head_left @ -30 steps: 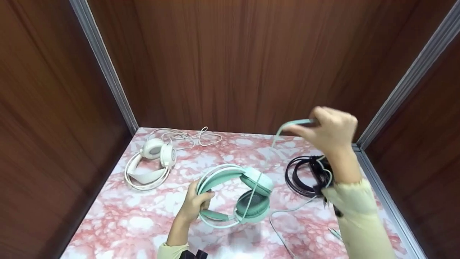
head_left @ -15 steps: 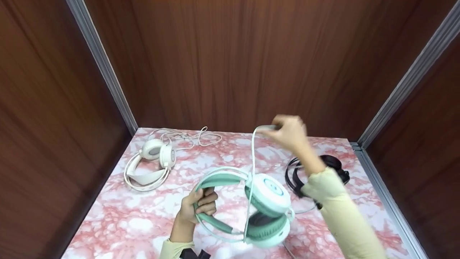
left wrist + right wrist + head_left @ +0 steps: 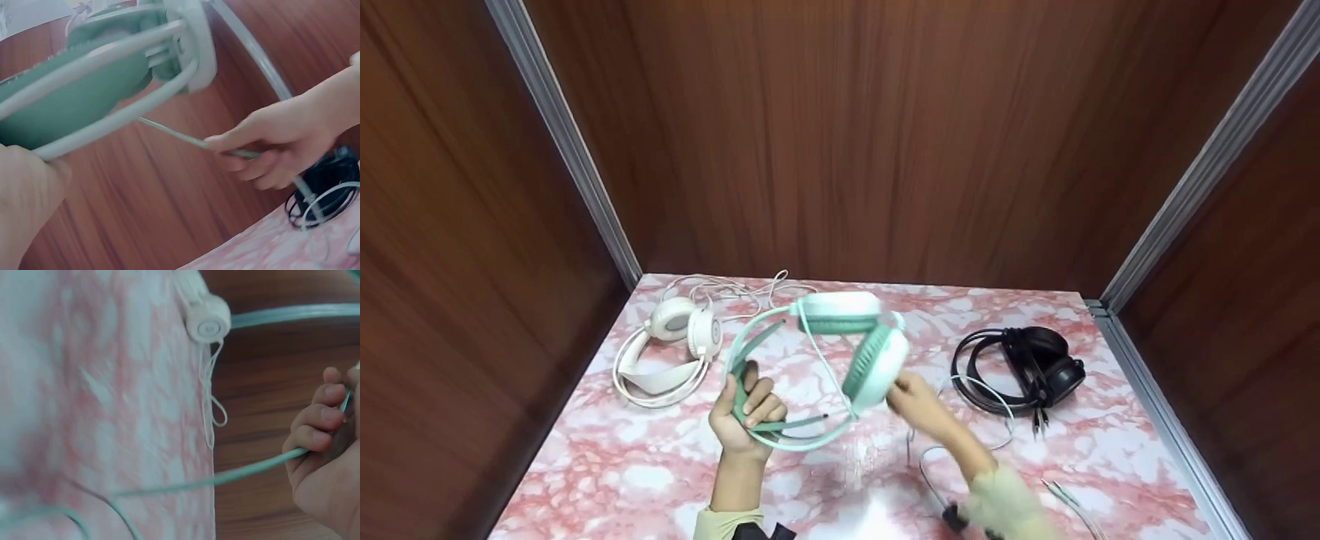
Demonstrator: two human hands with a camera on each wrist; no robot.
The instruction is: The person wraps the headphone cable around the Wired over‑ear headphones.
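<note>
Now, left fingers around mint headphones, right fingers around green cable, emblem on white headphones illegible.

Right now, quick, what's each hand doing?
Left hand: closed, holding the mint-green headphones by the headband.
Right hand: closed, holding a mint-green cable.

Ok so one headset sits toward the tabletop's back left corner, its cable behind it along the back edge. Another headset's near the right edge, jack plugs in front. Third headset's above the middle, between those two.
</note>
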